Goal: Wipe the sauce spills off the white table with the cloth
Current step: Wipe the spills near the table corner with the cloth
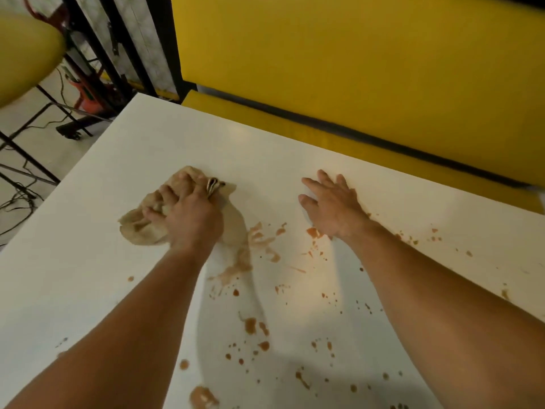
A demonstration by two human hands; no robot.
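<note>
A crumpled beige cloth (138,225) lies on the white table (265,154), left of centre. My left hand (185,214) lies on top of it with fingers curled into the fabric, gripping it. My right hand (331,203) rests flat on the table to the right, fingers spread and straight. Orange-brown sauce spills (259,236) smear the surface just right of the cloth, and several drops and blobs (250,324) are scattered toward the near edge and to the right (435,236).
A yellow bench seat (295,122) and its yellow backrest (354,54) run along the table's far side. To the left are a yellow chair (26,54), black metal frames (112,54) and cables on the floor (20,199).
</note>
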